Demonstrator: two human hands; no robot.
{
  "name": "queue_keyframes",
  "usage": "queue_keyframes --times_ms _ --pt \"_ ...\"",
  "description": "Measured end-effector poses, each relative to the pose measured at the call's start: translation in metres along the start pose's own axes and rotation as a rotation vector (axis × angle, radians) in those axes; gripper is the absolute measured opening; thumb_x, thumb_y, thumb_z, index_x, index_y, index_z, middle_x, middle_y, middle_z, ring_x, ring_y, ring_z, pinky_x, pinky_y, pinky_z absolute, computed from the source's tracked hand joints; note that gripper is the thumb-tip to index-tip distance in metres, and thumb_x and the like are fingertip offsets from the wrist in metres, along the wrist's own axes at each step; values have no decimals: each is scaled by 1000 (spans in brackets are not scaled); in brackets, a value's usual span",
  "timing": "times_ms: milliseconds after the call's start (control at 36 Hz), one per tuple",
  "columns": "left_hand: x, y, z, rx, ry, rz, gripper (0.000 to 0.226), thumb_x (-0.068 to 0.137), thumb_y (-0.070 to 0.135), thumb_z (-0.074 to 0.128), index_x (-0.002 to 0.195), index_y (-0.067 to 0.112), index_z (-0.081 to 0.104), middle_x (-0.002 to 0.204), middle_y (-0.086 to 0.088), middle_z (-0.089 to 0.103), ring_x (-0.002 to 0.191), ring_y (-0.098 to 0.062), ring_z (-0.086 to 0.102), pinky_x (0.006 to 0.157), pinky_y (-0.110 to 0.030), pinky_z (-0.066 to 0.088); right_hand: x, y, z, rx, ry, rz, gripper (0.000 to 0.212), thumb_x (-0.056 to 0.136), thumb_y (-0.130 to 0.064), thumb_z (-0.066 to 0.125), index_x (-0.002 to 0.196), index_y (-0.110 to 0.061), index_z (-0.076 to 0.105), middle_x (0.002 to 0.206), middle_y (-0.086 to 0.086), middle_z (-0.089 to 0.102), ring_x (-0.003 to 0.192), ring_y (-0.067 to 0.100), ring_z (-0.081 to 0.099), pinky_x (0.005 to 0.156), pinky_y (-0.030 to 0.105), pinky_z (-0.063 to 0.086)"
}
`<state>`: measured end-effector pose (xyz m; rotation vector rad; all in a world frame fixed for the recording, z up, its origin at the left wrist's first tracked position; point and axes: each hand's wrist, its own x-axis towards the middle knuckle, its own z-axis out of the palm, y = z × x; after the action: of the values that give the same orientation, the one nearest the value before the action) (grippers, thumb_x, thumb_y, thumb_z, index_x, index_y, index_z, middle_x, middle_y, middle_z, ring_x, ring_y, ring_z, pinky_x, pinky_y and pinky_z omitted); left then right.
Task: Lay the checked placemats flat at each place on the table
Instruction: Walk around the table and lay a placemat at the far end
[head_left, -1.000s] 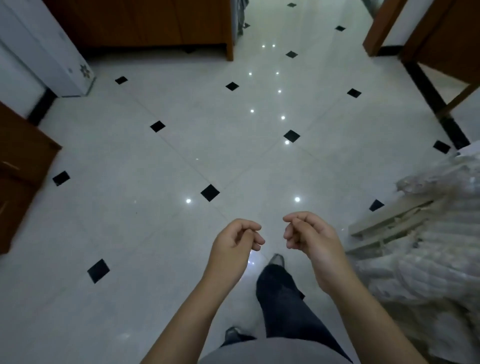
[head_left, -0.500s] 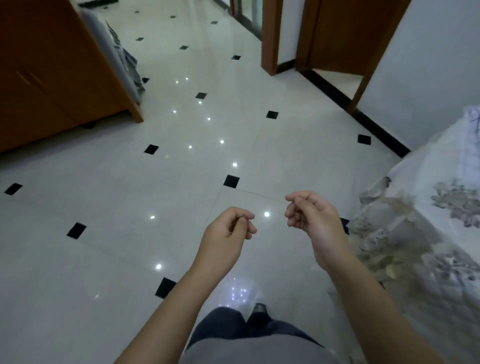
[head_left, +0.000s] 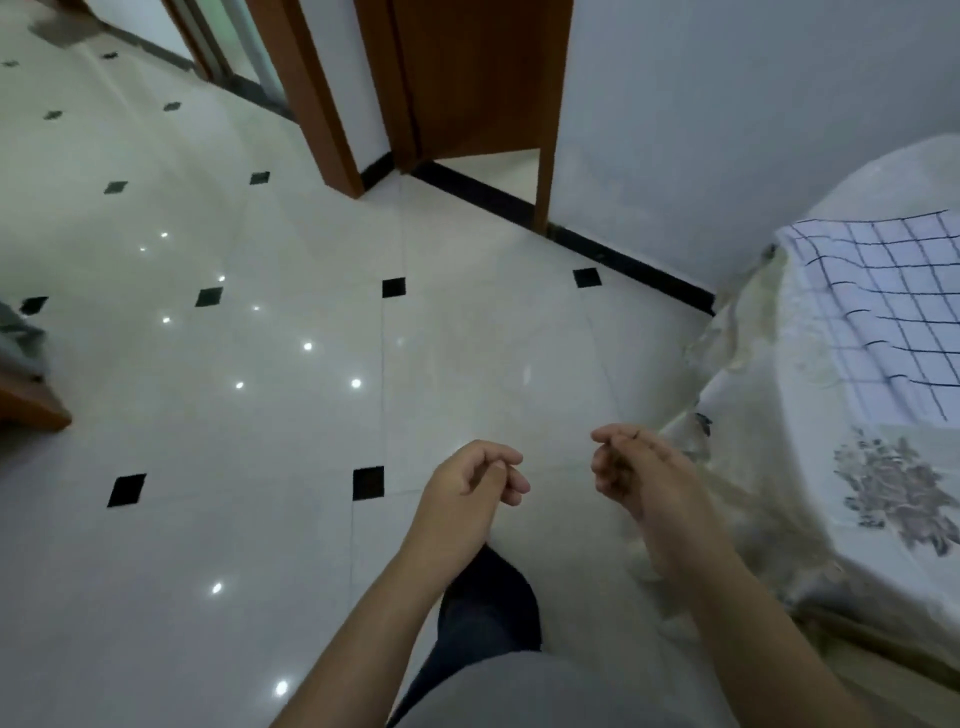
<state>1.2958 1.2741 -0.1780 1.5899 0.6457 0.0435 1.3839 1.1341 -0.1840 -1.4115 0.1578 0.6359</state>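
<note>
A white placemat with a dark blue check (head_left: 883, 312) lies on the table (head_left: 810, 478) at the right edge of the head view. The table is covered by a pale floral cloth that hangs toward the floor. The mat's near part looks slightly rippled, and its right side runs out of frame. My left hand (head_left: 467, 488) and my right hand (head_left: 639, 473) are held out in front of me over the floor, left of the table. The fingers of both are loosely curled and hold nothing. Neither hand touches the mat or the cloth.
The floor is glossy white tile with small black diamond insets (head_left: 368, 483). A brown wooden door frame and an open door (head_left: 467, 78) stand ahead, with a grey wall (head_left: 727, 130) behind the table. A wooden furniture corner (head_left: 26, 410) shows at far left. My dark trouser leg (head_left: 488, 608) is below.
The view has swung right, bringing the table and the checked placemat into sight. The cabinet on the left has slid out of frame. Both hands keep the same curled pose.
</note>
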Motion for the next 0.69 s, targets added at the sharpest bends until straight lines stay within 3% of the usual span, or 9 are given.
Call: queue_keyframes --times_ms 83,167,278,528,694 --pt "59 34 -35 66 -58 62 26 95 3 40 88 16 62 75 2 65 68 -7 60 64 -8 46 45 -39 33 24 31 11 29 95 -2 39 77 -9 60 53 -1 58 49 13 50 48 18 44" --pt "117 69 -65 70 24 150 26 95 4 41 87 17 62 77 2 67 65 -1 61 60 -4 44 86 -84 59 15 14 -78 28 95 -4 39 78 -10 61 52 -3 59 51 13 50 52 20 44" --pt "187 103 -79 3 119 178 30 94 1 39 83 19 60 78 -1 65 67 -8 59 56 -3 42 130 -131 79 46 72 -239 28 95 -5 39 81 -12 62 56 -4 61 51 9 54 52 18 47" --pt "268 131 -47 4 -134 155 28 94 0 40 85 16 62 76 -1 66 61 -1 61 58 -5 44 204 -137 67 151 241 -89 28 96 -5 38 82 -10 61 52 -4 59 50 10 51 49 17 45" --pt "337 159 -10 29 -197 143 27 94 2 41 86 15 63 75 0 67 62 -1 60 58 -5 44 272 -169 38 209 330 -144 29 96 -5 38 80 -10 61 52 -4 59 47 7 51 48 16 46"
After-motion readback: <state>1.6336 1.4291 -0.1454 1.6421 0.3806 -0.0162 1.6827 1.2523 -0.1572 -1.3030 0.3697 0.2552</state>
